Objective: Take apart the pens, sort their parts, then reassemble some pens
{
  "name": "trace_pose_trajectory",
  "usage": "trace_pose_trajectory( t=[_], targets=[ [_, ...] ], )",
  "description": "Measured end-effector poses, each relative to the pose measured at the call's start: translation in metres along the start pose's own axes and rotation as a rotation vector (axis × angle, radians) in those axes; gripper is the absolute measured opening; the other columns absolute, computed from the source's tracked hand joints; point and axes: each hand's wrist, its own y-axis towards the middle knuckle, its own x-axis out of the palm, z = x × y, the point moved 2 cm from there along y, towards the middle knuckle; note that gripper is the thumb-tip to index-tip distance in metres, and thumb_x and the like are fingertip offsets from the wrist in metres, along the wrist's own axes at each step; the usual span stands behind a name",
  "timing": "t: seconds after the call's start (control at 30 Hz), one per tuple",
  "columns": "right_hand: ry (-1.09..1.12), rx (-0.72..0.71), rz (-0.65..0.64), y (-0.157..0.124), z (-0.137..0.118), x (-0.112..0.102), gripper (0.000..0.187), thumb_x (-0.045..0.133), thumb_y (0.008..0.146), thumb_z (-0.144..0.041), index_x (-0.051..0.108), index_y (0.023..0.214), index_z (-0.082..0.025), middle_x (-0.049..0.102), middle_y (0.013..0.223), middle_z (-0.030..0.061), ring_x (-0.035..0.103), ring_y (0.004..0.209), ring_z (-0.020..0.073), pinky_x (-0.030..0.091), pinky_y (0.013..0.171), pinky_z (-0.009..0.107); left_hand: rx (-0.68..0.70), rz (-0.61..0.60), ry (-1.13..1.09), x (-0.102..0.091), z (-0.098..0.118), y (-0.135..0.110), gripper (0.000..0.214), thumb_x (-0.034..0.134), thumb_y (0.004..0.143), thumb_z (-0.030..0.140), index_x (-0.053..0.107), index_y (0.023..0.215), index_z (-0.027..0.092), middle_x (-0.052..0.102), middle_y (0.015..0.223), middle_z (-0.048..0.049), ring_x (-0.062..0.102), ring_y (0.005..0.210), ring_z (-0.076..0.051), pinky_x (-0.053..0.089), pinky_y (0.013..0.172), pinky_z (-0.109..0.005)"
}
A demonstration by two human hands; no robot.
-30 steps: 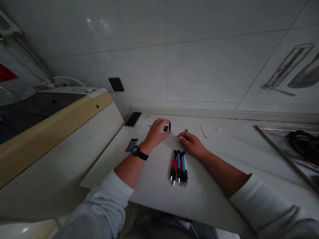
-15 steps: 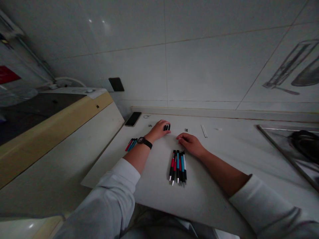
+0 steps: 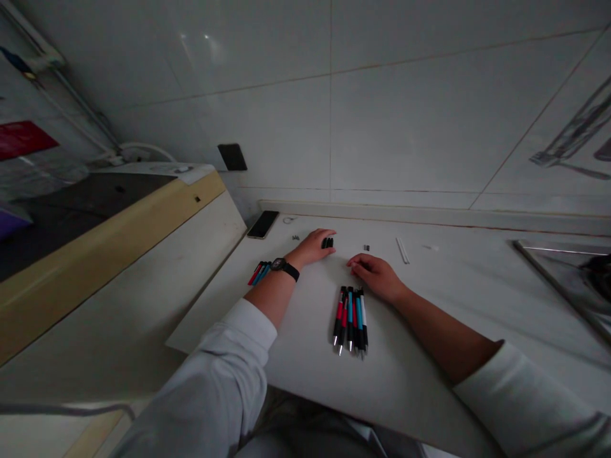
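My left hand (image 3: 314, 247), a black watch on its wrist, lies on the white table (image 3: 429, 331) with its fingers curled onto a few small black pen parts (image 3: 327, 242). My right hand (image 3: 377, 275) rests loosely curled just right of them, with its fingertips on the table; what it holds, if anything, is hidden. A row of several red, blue and black pens (image 3: 351, 315) lies just in front of my right hand, tips toward me. A smaller bunch of pens (image 3: 259, 272) lies left of my left wrist.
A dark phone (image 3: 263, 224) lies at the table's far left corner. A white stick (image 3: 402, 250) and a tiny black part (image 3: 366, 247) lie beyond my right hand. A metal tray (image 3: 568, 280) sits at the right. A wooden-edged cabinet (image 3: 119, 222) stands to the left.
My left hand has dropped lower onto the small black parts and curled over them. My right hand has stayed put. The camera has shifted slightly to the left.
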Motion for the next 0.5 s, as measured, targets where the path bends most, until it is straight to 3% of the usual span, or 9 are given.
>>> trace_pose_trajectory(
  t=[0.17, 0.5],
  targets=[
    [0.009, 0.014, 0.008, -0.0002, -0.0011, -0.0003, 0.028, 0.054, 0.092, -0.044, 0.069, 0.098, -0.021, 0.07, 0.078, 0.0013, 0.061, 0.072, 0.0172, 0.047, 0.068, 0.029, 0.001, -0.011, 0.003, 0.0004, -0.0021, 0.0015, 0.038, 0.077, 0.083, 0.025, 0.07, 0.119, 0.017, 0.064, 0.13, -0.0134, 0.06, 0.125, -0.025, 0.044, 0.114, -0.043],
    [-0.006, -0.002, -0.008, -0.0004, -0.0012, -0.0016, 0.024, 0.054, 0.092, -0.039, 0.069, 0.099, -0.021, 0.07, 0.082, 0.0011, 0.062, 0.075, 0.0165, 0.047, 0.073, 0.029, -0.008, -0.001, -0.043, -0.0013, -0.0096, -0.0022, 0.041, 0.074, 0.083, 0.023, 0.067, 0.122, 0.015, 0.067, 0.128, -0.0132, 0.062, 0.122, -0.025, 0.046, 0.112, -0.042]
  ],
)
